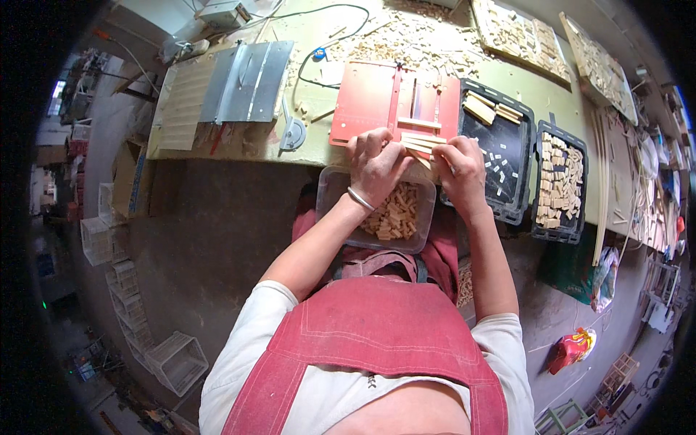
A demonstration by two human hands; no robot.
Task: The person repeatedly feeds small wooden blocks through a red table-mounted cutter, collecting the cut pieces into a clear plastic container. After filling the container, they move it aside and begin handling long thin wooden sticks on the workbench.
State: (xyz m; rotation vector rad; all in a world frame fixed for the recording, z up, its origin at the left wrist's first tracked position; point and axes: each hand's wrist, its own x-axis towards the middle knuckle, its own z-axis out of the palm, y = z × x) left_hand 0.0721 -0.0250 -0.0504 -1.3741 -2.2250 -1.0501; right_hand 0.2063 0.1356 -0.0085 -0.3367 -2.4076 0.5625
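Note:
My left hand (375, 168), with a bangle on its wrist, is closed on the left ends of several thin wooden strips (418, 142). Around their right ends the fingers of my right hand (462, 172) are pinched. Both hands are at the front edge of a red table-saw top (364, 101), which has slots and a wooden bar across it. Below my hands, against the bench, is a clear plastic tub (335, 226) with many small wooden blocks (396, 214) in it. The strips' ends are partly hidden by my fingers.
Right of the saw top lie a black tray (493, 190) with wooden strips and a black crate (557, 234) of small blocks. Grey metal plates (246, 81) and a protractor-like gauge (293, 135) are on the left. Wood offcuts (406, 36) cover the back of the bench.

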